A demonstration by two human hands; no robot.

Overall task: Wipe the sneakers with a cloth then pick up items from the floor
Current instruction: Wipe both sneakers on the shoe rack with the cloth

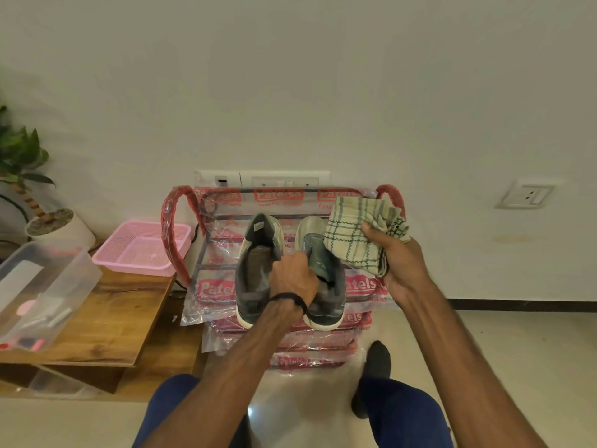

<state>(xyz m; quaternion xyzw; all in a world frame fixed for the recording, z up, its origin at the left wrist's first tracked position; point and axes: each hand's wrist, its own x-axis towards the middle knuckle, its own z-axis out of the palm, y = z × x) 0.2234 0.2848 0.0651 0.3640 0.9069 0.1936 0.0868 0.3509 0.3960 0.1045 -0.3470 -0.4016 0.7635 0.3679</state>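
Two dark grey sneakers with white soles (258, 273), side by side on the top shelf of a metal shoe rack wrapped in clear red-printed plastic (223, 289), toes toward the wall, heels at the near edge. Left hand (292, 279) down between the pair, fingers curled over the inner collars, gripping both; fingertips hidden inside the shoe openings, so exact hold hard to judge. Thin black band around that wrist. Right-hand sneaker partly masked by the hand, its toe covered by a cream cloth with a dark green check (361, 237). Cloth bunched and grasped in the right hand (395, 260), thumb pressed across the front, remaining fingers concealed behind the folds; held above and just right of the sneakers, near the rack's red right handle.

Lower shelves of the rack mostly blocked by the forearm and glare on the plastic; printed lettering only partly legible. White switch plate on the wall behind the rack, half cut by the rack's top rail. Left of the rack, a low wooden surface (122, 318) bearing a pink perforated plastic basket (142, 247) and a clear lidded plastic box (42, 286), contents blurred and unidentifiable. Potted green plant in a white pot (61, 226) at the far left, cropped by the frame edge. Blue trouser legs and a dark-socked foot on the pale floor at the bottom, blurred.
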